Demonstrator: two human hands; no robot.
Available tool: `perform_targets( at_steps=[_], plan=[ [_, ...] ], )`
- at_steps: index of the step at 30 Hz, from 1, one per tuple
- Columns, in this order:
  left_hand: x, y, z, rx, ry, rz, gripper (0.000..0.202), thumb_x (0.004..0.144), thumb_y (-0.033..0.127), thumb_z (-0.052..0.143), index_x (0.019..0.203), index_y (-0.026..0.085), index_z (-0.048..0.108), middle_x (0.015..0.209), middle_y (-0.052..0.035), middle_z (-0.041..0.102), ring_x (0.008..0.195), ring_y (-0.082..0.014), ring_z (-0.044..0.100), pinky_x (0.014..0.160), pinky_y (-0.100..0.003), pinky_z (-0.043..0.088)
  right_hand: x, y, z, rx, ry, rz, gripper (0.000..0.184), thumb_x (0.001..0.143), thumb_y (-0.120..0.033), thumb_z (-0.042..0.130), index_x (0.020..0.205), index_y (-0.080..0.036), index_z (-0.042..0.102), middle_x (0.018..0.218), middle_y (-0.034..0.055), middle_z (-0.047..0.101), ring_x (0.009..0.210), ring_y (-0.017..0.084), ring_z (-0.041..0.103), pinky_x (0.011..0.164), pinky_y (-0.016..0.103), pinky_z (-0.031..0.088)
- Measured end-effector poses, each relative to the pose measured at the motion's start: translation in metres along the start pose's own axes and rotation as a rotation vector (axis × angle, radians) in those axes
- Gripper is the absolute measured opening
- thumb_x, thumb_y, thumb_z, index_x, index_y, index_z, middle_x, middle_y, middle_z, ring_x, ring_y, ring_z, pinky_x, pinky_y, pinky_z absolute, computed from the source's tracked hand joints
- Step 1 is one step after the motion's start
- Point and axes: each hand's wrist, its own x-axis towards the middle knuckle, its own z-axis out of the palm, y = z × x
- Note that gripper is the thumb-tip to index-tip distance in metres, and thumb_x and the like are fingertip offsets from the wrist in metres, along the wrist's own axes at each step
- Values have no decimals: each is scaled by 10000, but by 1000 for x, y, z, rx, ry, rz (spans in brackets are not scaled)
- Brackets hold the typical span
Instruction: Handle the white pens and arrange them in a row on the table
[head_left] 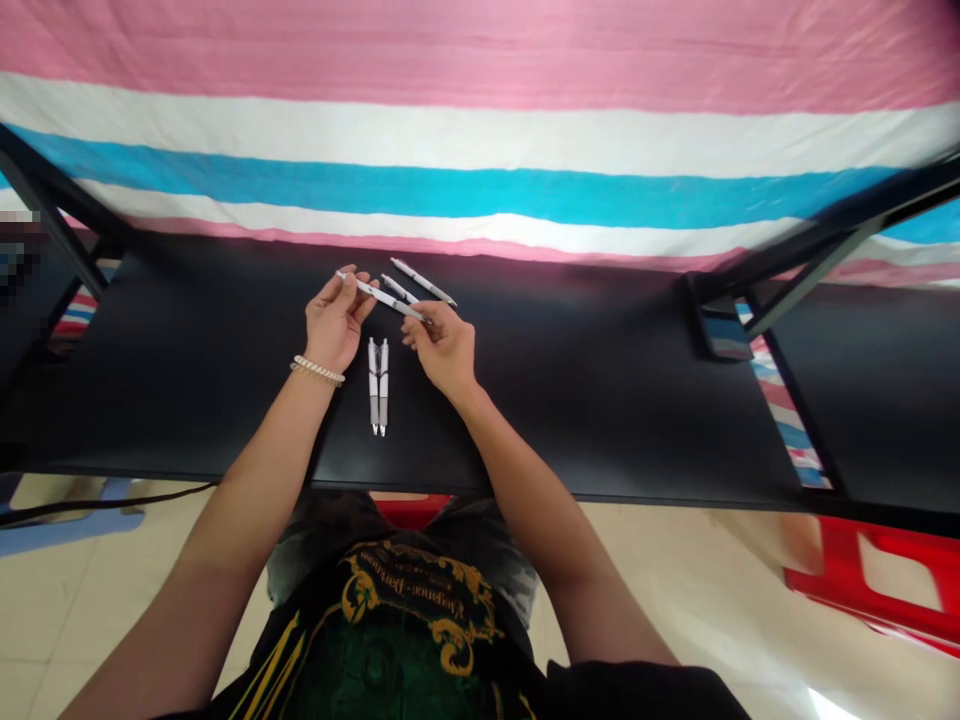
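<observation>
Between my two hands, a white and grey pen [386,299] is held slantwise over the black table. My left hand [335,315] pinches its upper left end, and my right hand [445,347] grips its lower right end, where the fingers partly hide the tip. Just beyond my hands lie two more pens: one farther pen [422,281] in full view, and a nearer pen [399,288] partly covered by the held one and my right fingers. Closer to me, a left pen [373,388] and a right pen [384,388] lie side by side, tips toward me.
The black table [600,400] has metal frame legs at both sides. A dark phone-like object [724,328] lies by the right leg. Striped cloth [480,190] hangs along the back edge. A red stool [862,570] stands at lower right, and a black cable [112,503] runs at lower left.
</observation>
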Motion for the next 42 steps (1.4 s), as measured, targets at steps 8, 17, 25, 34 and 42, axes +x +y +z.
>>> perform_targets(
  at_steps=[8,17,25,34,42],
  plan=[
    [0,1,1,0,8,-13,128,883,283,779,1000,235,761,1058,-57,784,1078,-198,743,964,-302,599,-1,-4,-1,30,-43,61,437,925,-612,616,1075,-205,659,712,-9,696,539,104,656,525,208,537],
    [0,-1,0,-20,-14,-13,177,843,305,822,992,228,766,1019,-43,790,1011,-188,760,914,-274,610,-2,-6,-3,-12,-14,22,437,937,-622,594,1024,-203,684,741,8,714,537,108,646,520,221,520],
    [0,-3,-2,-9,-25,-12,207,821,335,843,987,236,767,1011,-40,787,988,-189,761,878,-270,618,-3,-8,-3,-1,-87,37,388,975,-567,566,1007,-195,669,666,-13,670,477,98,603,506,222,480],
    [-5,16,9,-271,-93,-245,136,961,280,679,862,198,637,696,25,627,586,-72,636,585,-176,543,-3,-12,-5,-68,-168,-13,476,976,-633,530,893,-184,667,712,13,674,588,113,612,566,230,466],
    [-7,35,7,-367,-62,-468,325,1023,349,387,761,199,506,476,90,236,322,-59,200,296,-209,144,-2,-10,-3,-99,-113,-30,511,998,-645,472,875,-188,663,739,28,671,648,130,617,573,240,454]
  ],
)
